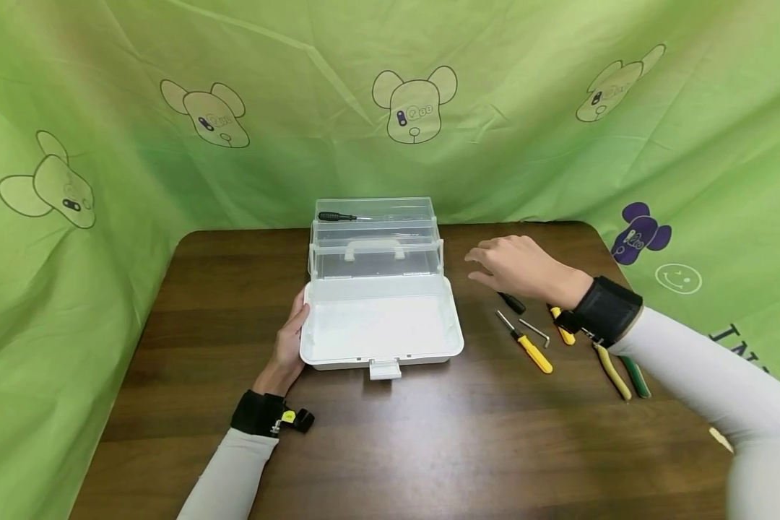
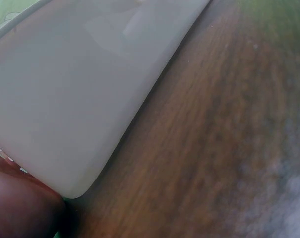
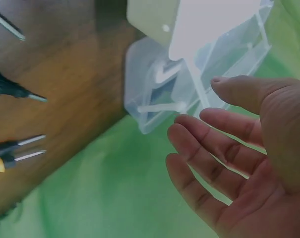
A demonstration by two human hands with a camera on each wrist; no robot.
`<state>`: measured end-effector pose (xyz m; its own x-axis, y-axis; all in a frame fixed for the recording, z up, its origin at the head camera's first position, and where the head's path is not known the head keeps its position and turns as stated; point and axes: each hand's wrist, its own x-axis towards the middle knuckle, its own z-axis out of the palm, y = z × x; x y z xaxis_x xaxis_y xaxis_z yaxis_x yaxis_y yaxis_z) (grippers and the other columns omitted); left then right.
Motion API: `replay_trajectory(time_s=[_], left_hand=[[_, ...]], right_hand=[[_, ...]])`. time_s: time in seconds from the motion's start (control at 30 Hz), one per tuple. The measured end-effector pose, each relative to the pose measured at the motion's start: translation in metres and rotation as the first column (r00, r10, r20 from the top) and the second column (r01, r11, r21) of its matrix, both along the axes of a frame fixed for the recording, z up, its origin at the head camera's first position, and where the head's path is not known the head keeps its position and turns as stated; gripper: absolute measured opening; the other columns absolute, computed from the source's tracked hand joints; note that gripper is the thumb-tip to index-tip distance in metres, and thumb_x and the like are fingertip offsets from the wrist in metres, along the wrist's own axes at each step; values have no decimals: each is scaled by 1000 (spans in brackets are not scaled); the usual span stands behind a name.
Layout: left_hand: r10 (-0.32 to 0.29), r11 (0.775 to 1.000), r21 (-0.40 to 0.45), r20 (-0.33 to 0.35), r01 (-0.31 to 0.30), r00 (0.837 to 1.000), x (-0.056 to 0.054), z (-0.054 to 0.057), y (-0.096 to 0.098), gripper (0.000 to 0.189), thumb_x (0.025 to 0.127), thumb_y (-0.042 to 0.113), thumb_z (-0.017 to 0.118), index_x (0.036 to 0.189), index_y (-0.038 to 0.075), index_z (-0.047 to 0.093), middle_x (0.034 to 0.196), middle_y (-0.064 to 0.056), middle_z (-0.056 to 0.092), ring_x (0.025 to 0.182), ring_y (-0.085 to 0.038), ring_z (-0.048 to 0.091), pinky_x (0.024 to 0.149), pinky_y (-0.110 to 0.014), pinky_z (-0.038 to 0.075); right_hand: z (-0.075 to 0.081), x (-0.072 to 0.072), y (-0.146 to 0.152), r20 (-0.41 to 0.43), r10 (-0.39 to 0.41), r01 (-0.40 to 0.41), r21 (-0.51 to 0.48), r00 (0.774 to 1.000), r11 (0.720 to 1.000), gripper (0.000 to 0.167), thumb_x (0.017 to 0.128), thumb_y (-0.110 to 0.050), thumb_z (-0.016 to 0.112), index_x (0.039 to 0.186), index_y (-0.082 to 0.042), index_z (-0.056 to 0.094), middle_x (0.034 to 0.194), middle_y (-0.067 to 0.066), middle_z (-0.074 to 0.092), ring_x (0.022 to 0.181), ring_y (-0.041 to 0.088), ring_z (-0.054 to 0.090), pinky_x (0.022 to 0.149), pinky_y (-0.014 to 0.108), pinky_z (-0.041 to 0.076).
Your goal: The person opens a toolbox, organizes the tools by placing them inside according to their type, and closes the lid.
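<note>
A white toolbox (image 1: 382, 325) stands unfolded on the table, its clear trays (image 1: 377, 231) raised at the back. In the top tray lies a black-handled screwdriver (image 1: 338, 217). My left hand (image 1: 288, 347) holds the box by its left side, thumb at the rim; its other fingers are mostly hidden. My right hand (image 1: 516, 263) hovers right of the trays, holding nothing, its fingers loosely extended in the right wrist view. Below it on the table are another black-handled tool (image 1: 512, 303), a yellow-handled screwdriver (image 1: 534, 354) and a hex key (image 1: 536, 332).
Further right lie a yellow-and-black-handled tool (image 1: 564, 331), partly behind the right wrist, and a tool with one yellow and one green handle (image 1: 614, 372), its head hidden under the arm. A green printed cloth (image 1: 286, 108) hangs behind the brown table (image 1: 468, 448).
</note>
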<state>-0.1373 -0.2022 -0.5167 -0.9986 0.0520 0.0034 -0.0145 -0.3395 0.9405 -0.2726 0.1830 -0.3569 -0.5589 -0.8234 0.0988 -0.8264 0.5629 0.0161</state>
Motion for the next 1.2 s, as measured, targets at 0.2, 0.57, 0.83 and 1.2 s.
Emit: replay_trajectory(time_s=[0.2,0.57,0.83,1.2], left_hand=[[7,1000,2,1,-7,1000,0,-1,-1,59,116,20,18,171,10,-1,178,-7,4,161,-19,1,129,-43,2],[11,1000,5,17,-11,1000,0,0,0,57,116,21,17,171,12,2,178,-5,3,161,-18,1,129,-45,1],[3,1000,14,4,-3,1000,-1,0,-1,58,116,20,18,170,9,1,177,-8,3,160,-21,2,128,-45,3],[6,1000,12,-4,-6,1000,-2,-2,-1,58,116,18,17,170,8,1,177,-8,4,161,-21,1,129,-46,0]], right_hand=[[-9,9,18,6,-23,23,3,1000,1000,23,95,-18,80,113,-3,77,102,12,76,71,25,70,59,45,56],[-37,20,55,50,-106,105,33,993,994,13,91,-19,84,94,-12,74,82,1,69,62,15,61,51,41,50],[-53,26,82,154,-197,188,73,968,979,13,92,-18,83,89,-18,70,78,-7,63,59,8,52,49,34,43],[-78,31,104,194,-293,272,128,936,954,17,89,-16,84,80,-16,70,63,-7,54,54,13,48,47,35,38]])
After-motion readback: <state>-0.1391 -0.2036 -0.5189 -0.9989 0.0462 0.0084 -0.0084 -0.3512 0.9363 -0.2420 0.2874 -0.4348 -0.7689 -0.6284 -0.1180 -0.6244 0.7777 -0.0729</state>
